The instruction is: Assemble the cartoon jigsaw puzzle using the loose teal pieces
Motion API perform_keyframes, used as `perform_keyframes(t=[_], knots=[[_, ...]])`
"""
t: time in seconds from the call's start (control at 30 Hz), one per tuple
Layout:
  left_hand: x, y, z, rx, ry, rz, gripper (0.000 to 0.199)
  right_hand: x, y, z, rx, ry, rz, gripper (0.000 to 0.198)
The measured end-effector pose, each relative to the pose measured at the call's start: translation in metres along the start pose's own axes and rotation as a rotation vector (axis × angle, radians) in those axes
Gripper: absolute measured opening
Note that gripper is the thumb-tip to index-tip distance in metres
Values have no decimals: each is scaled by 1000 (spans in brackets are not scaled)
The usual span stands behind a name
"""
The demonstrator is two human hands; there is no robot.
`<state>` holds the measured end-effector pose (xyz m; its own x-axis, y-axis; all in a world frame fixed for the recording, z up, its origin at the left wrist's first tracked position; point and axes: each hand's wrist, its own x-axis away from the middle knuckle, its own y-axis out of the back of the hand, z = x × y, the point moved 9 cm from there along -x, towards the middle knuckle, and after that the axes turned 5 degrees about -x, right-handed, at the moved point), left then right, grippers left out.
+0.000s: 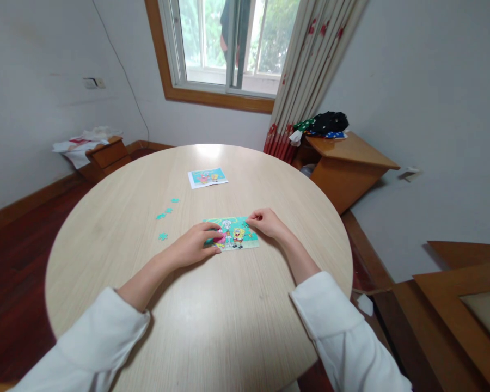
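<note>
A jigsaw puzzle (237, 237) with cartoon figures on a turquoise background lies flat on the round table in front of me. My left hand (198, 241) rests over its left side, fingers spread and touching the surface, covering part of a pink figure. At the puzzle's upper right corner, my right hand (265, 222) is closed in a pinch on a puzzle piece, mostly hidden by the fingertips. Small dark gaps show in the picture beside those fingertips. Left of the puzzle lie several loose turquoise pieces (163, 237), apart from one another.
The pale round table (212, 332) carries a folded printed sheet (207, 177) with a similar cartoon picture, beyond the puzzle. A wooden cabinet (351, 155) with a heap of cloth stands at the back right. Behind the table are a window and a curtain (306, 60).
</note>
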<state>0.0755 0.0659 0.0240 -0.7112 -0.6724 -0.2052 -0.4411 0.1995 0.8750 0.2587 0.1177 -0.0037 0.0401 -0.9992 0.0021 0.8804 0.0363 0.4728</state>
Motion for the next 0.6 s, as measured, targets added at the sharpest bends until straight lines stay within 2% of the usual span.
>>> perform_keyframes(t=[0.6], knots=[[1, -1, 1, 3, 8, 9, 33, 2, 5, 1, -63, -19, -12, 18]])
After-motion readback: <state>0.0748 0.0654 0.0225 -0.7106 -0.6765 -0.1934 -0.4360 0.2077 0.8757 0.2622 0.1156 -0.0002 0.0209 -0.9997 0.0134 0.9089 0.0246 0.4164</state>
